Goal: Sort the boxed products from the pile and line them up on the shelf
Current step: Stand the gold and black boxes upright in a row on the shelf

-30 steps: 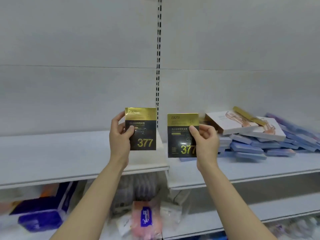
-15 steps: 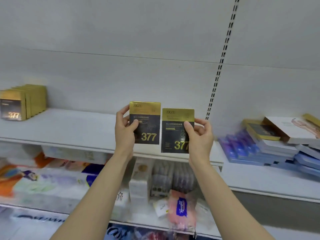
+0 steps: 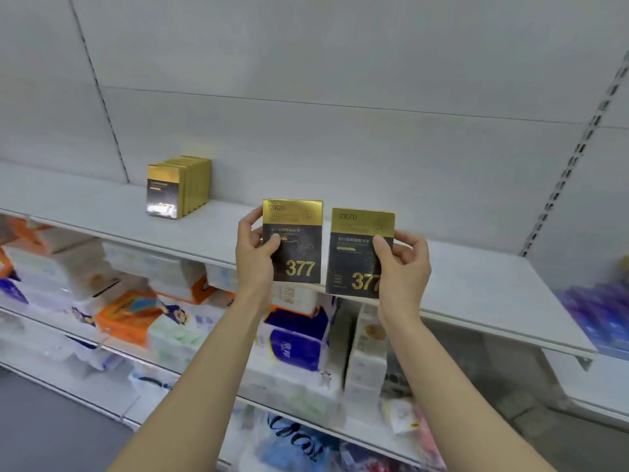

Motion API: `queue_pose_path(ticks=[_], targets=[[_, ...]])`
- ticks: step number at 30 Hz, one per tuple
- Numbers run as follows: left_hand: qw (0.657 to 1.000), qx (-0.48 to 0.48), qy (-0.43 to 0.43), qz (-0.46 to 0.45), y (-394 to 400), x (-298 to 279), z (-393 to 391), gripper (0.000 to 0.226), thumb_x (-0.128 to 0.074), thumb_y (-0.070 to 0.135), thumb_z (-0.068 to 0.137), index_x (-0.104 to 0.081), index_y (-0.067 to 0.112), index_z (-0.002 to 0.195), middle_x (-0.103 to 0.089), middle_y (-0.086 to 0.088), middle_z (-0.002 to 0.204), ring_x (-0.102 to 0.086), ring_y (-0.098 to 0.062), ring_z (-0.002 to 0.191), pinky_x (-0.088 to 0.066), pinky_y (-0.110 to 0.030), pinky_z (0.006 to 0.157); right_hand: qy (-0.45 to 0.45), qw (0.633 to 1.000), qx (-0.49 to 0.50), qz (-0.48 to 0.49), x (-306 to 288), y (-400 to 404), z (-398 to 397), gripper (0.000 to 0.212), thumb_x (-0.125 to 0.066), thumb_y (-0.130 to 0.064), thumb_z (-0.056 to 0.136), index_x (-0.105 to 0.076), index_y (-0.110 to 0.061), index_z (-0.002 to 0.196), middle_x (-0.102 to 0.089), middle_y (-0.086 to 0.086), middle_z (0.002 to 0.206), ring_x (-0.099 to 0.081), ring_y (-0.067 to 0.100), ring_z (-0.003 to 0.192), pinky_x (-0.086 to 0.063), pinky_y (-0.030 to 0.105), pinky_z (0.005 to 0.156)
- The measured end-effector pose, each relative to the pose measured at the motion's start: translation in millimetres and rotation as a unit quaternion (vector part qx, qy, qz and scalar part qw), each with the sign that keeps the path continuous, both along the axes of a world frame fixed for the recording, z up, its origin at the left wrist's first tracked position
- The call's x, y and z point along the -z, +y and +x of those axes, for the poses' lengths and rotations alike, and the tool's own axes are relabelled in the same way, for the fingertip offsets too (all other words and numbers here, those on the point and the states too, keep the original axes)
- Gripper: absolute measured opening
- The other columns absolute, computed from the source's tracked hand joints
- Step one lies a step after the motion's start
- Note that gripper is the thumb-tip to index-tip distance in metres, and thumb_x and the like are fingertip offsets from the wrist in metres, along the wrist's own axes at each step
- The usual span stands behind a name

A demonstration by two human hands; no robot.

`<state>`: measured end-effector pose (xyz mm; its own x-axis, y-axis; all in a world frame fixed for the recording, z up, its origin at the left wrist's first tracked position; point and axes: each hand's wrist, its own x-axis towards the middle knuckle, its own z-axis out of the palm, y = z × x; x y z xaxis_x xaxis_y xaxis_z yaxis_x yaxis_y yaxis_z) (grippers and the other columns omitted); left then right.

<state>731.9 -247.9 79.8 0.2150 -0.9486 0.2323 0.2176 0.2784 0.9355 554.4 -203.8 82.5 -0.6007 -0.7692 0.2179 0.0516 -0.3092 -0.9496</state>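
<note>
Swung leftward within the last second — row of upright gold-and-black boxes, out of frame a second ago and then barely at the far left edge, now well inside the picture on the white shelf, standing face-out and packed one behind another. Judged as the carry toward that row, with the source pile all but gone from sight.

Below the row, lower shelves crowded with soft packs of tissue and wipes in white, orange and blue; too blurred to read.

Middle of the picture: left hand clamped on a gold-and-black box, thumb across the front, fingers behind the left edge, held upright in the air in front of the shelf, label "377" facing the camera. Just beside it, a slim gap between, right hand pinching a second matching box the same way — slightly lower, also upright. Neither box yet on the shelf; both well to the right of the row.

Far right edge: a smear of blue and purple flat boxes, what is left in view of the pile. Likely next: setting both boxes down against the row.
</note>
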Motion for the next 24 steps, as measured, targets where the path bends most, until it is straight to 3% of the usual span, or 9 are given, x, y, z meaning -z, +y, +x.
queue_pose_path(ticks=[3, 7, 9, 12, 15, 24], targets=[[1.000, -0.003, -0.008, -0.001, -13, -6, 52, 0.043, -0.046, 0.004, 0.101, -0.048, 0.033, 0.133, -0.068, -0.004, 0.116, -0.067, -0.010, 0.096, -0.053, -0.016, 0.060, -0.008, 1.000, -0.003, -0.007, 0, -17, 51, 0.023, -0.070, -0.028, 0.088, -0.054, -0.030, 0.104, -0.071, -0.002, 0.098, -0.071, 0.013, 0.089, -0.060, 0.047, 0.078], [1.000, -0.016, -0.010, 0.003, -33, -4, 118, 0.043, -0.045, 0.002, 0.099, -0.049, 0.030, 0.132, -0.069, -0.006, 0.114, -0.068, -0.019, 0.101, -0.056, -0.025, 0.065, -0.025, 1.000, -0.010, -0.009, 5, -35, 115, 0.024, -0.069, -0.029, 0.089, -0.053, -0.030, 0.106, -0.071, -0.004, 0.100, -0.070, 0.010, 0.090, -0.061, 0.039, 0.076], [1.000, -0.030, -0.005, 0.007, -41, -2, 144, 0.044, -0.044, -0.001, 0.098, -0.051, 0.027, 0.132, -0.071, -0.005, 0.110, -0.069, -0.015, 0.095, -0.055, -0.022, 0.062, -0.040, 0.999, -0.021, -0.009, 10, -42, 141, 0.025, -0.069, -0.027, 0.089, -0.053, -0.028, 0.108, -0.071, -0.003, 0.099, -0.070, 0.009, 0.090, -0.061, 0.037, 0.076], [0.999, -0.044, 0.009, 0.013, -56, -1, 172, 0.045, -0.044, -0.003, 0.096, -0.052, 0.025, 0.130, -0.072, -0.002, 0.105, -0.069, -0.006, 0.084, -0.051, -0.016, 0.056, -0.050, 0.998, -0.030, -0.004, 13, -57, 175, 0.023, -0.070, -0.023, 0.089, -0.054, -0.029, 0.104, -0.071, -0.003, 0.095, -0.069, 0.006, 0.087, -0.059, 0.044, 0.080], [0.998, -0.054, 0.016, 0.012, -74, -4, 192, 0.045, -0.044, -0.003, 0.096, -0.054, 0.028, 0.127, -0.070, 0.000, 0.108, -0.066, -0.011, 0.094, -0.051, -0.017, 0.060, -0.036, 0.999, -0.039, -0.002, 11, -76, 201, 0.022, -0.070, -0.024, 0.088, -0.054, -0.031, 0.102, -0.071, -0.002, 0.095, -0.070, 0.009, 0.087, -0.058, 0.047, 0.082], [0.996, -0.089, 0.014, 0.016, -135, 3, 243, 0.045, -0.044, 0.000, 0.096, -0.054, 0.032, 0.125, -0.068, -0.004, 0.117, -0.066, -0.024, 0.105, -0.056, -0.042, 0.081, -0.015, 0.997, -0.073, -0.017, 6, -144, 248, 0.022, -0.070, -0.024, 0.088, -0.054, -0.029, 0.103, -0.071, 0.000, 0.095, -0.070, 0.013, 0.087, -0.060, 0.040, 0.076]])
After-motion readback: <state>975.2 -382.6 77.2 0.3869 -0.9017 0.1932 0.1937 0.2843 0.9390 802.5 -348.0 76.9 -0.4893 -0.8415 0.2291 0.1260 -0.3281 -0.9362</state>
